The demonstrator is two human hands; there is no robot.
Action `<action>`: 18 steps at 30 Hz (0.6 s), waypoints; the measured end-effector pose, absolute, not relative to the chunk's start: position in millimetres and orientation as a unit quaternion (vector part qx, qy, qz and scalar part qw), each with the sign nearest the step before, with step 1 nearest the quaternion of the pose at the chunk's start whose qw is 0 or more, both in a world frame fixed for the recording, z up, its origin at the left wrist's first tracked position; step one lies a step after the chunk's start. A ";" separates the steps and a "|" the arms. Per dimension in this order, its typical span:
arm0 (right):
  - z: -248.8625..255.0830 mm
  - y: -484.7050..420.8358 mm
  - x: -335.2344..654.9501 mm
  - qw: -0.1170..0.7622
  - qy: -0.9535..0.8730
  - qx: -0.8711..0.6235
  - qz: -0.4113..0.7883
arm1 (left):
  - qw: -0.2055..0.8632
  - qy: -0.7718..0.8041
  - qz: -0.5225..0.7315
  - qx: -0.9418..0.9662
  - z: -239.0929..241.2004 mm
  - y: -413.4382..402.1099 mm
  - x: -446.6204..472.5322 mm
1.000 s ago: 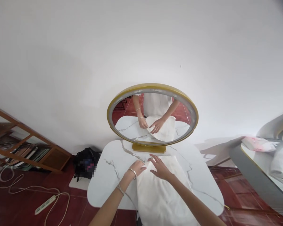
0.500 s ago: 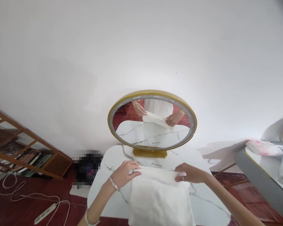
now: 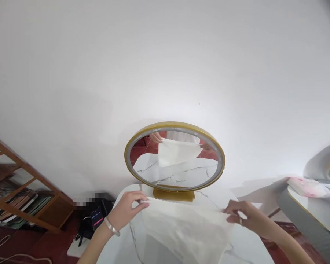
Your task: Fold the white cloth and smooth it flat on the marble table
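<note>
A thin white cloth (image 3: 185,227) with a finely scalloped top edge hangs stretched between my two hands, above a white marbled table (image 3: 132,238). My left hand (image 3: 129,211) pinches its upper left corner between thumb and fingers. The upper right corner is held the same way by my right hand (image 3: 242,216), which wears a ring. Behind the cloth stands an oval mirror (image 3: 221,161) with a gold frame on a gold base (image 3: 173,195); it reflects the cloth and parts of both hands. The cloth's lower end runs out of view.
At left is a wooden shelf (image 3: 27,183) with books and papers. A dark bag (image 3: 107,203) and a lit phone (image 3: 96,218) are beside the table. White cables (image 3: 24,257) lie on the red floor. To the right, a pink-white tissue pack (image 3: 309,187) rests on another table (image 3: 294,209).
My hands have moved apart, drawing the cloth's top edge wider. The cloth has lifted and spread, and its reflection hangs lower and larger. The view has tilted up slightly.
</note>
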State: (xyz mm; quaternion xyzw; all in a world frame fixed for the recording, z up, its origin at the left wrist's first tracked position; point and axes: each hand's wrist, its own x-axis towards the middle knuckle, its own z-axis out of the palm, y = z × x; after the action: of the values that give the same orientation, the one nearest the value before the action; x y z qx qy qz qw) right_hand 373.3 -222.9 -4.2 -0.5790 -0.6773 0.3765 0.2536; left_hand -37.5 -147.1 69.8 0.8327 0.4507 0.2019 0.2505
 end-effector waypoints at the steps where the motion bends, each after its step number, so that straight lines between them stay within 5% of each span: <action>1: 7.9 -220.3 374.9 0.280 -0.670 -0.590 0.352 | 0.219 0.452 0.227 0.834 79.4 -141.4 -33.9; 5: 76.5 -199.3 373.1 0.476 -0.553 -0.621 0.288 | -0.003 0.452 0.345 0.822 153.6 -107.2 2.4; 10: 127.9 -139.8 361.1 0.717 -0.458 -0.522 0.061 | -0.207 0.415 0.415 0.783 235.1 -52.2 91.2; 18: 27.6 -92.2 346.3 0.584 -0.512 -0.626 -0.069 | -0.266 0.305 0.198 0.893 190.0 -38.1 181.6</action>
State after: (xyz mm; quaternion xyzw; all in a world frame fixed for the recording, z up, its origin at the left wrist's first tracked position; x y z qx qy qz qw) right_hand 346.3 -92.2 27.6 -0.6259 -0.5125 -0.0689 0.5838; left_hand 181.6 -38.1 190.0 0.8928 0.3046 0.1980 -0.2662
